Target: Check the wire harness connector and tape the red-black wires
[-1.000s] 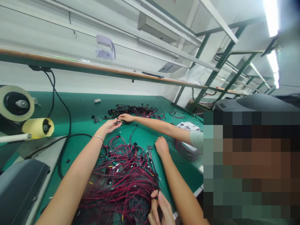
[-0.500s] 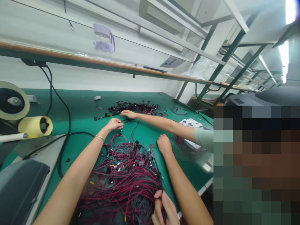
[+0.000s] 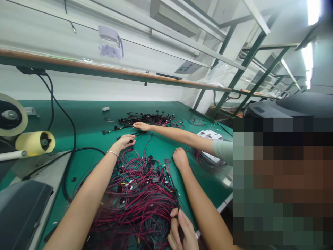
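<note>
A big tangle of red and black wires (image 3: 135, 198) with small connectors lies on the green bench (image 3: 88, 121). My left hand (image 3: 125, 140), a bracelet on its wrist, rests at the far edge of the tangle with its fingers curled on a black wire end. My right hand (image 3: 180, 159) sits as a fist on the mat at the tangle's right edge, beside a black connector (image 3: 167, 160). A co-worker's hand (image 3: 142, 126) reaches from the right to a second wire bundle (image 3: 153, 119) further back. Another hand (image 3: 180, 231) pinches wires at the bottom edge.
A tape dispenser with a yellow roll (image 3: 35, 142) stands at the left, with a thick black cable (image 3: 70, 139) looping past it. A dark grey machine cover (image 3: 20, 208) fills the lower left. A small white cylinder (image 3: 105, 108) lies far back. A shelf (image 3: 78, 67) carries a clear jug (image 3: 109, 43).
My left hand has drawn back a little from the far bundle towards the big tangle. The co-worker's hand stays at the far bundle. My right hand has barely moved.
</note>
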Tool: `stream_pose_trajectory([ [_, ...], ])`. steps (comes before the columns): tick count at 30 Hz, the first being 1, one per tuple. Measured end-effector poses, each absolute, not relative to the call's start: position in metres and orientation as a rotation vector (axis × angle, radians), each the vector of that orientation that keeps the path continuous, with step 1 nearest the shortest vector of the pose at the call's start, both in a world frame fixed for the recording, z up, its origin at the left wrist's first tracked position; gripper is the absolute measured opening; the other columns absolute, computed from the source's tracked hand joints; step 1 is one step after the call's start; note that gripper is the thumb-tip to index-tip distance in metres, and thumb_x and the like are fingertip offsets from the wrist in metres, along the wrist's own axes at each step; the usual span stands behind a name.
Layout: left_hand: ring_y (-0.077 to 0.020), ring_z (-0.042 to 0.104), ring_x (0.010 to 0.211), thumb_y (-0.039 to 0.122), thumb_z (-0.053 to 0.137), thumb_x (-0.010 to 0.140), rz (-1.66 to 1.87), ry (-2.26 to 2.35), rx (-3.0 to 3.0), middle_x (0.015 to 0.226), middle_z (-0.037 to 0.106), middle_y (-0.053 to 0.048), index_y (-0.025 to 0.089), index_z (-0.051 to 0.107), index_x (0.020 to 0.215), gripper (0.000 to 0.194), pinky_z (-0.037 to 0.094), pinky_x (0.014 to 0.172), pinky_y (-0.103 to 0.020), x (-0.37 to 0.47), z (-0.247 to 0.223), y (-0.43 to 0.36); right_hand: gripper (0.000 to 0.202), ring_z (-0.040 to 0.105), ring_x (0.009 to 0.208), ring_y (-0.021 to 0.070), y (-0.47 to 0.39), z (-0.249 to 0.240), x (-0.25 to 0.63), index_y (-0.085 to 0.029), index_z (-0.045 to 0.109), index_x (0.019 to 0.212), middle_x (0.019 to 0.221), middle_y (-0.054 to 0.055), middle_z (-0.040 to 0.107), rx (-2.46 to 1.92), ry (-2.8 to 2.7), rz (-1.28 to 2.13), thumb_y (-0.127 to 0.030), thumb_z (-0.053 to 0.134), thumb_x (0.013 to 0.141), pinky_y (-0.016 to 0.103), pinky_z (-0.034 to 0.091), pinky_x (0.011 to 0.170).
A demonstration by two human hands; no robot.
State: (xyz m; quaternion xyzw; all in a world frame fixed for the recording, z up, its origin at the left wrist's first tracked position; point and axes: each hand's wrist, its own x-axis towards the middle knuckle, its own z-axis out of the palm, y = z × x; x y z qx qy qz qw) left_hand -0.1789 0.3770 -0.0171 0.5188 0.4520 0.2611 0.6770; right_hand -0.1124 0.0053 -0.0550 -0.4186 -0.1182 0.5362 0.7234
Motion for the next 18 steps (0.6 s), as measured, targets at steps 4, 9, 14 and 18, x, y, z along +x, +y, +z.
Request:
stream_pose_trajectory([
  [4,-0.0106,0.057,0.07,0.024,0.052,0.081,0.527,0.965,1.135,0.087,0.059,-0.003,0.011,0.055,0.094,0.018,0.051,0.059,-0.026,-0.176,-0.018,0.379,0.037,0.017,0.022,-0.0014,-0.002,-0.072,-0.113,-0.018,0.058,0.072,0.029,-0.01,0.036,-0.857,-0.221,1.249,-0.053,0.065,0.06,0.011,0.016,0.027],
  [9,-0.011,0.058,0.073,0.023,0.051,0.082,0.478,0.928,1.181,0.089,0.06,-0.003,0.012,0.056,0.094,0.017,0.052,0.061,-0.027,-0.173,-0.017,0.38,0.037,0.016,0.022,-0.0015,0.003,-0.07,-0.109,-0.018,0.058,0.072,0.029,-0.01,0.037,-0.83,-0.236,1.254,-0.053,0.065,0.061,0.012,0.015,0.027],
  [14,-0.011,0.057,0.072,0.026,0.051,0.082,0.48,1.037,1.36,0.09,0.06,-0.004,0.012,0.055,0.095,0.019,0.051,0.062,-0.027,-0.169,-0.019,0.378,0.037,0.016,0.023,-0.0013,0.001,-0.071,-0.111,-0.019,0.058,0.071,0.029,-0.01,0.035,-0.882,-0.225,1.228,-0.053,0.064,0.062,0.012,0.015,0.028],
  [18,-0.0144,0.058,0.08,0.027,0.053,0.08,0.467,1.176,1.613,0.094,0.06,-0.005,0.012,0.056,0.095,0.021,0.051,0.069,-0.033,-0.167,-0.021,0.378,0.038,0.015,0.022,-0.0012,0.001,-0.071,-0.11,-0.019,0.058,0.07,0.029,-0.011,0.034,-0.892,-0.243,1.239,-0.056,0.063,0.06,0.012,0.015,0.027],
])
